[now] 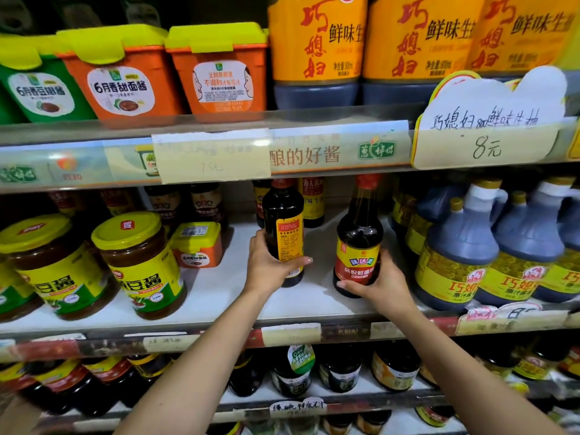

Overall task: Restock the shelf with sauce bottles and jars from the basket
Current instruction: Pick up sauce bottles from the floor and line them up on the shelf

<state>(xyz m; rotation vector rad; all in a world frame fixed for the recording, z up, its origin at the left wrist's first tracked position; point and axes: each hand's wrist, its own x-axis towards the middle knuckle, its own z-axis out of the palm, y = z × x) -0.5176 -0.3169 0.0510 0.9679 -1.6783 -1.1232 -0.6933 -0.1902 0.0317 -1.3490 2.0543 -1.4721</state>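
My left hand (268,265) grips a dark sauce bottle (283,221) with a yellow back label, held upright over the white middle shelf (219,290). A second dark sauce bottle (359,243), with a red cap and a red and yellow label, is in my right hand (381,285); its base is at the shelf surface. The two bottles stand side by side with a gap between them. The basket is out of sight.
Yellow-lidded bean paste jars (141,265) and a small orange tub (197,244) stand to the left. Large handled soy sauce jugs (461,255) crowd the right. More dark bottles (312,202) line the back. Orange tubs (216,67) and big jugs (315,51) fill the shelf above.
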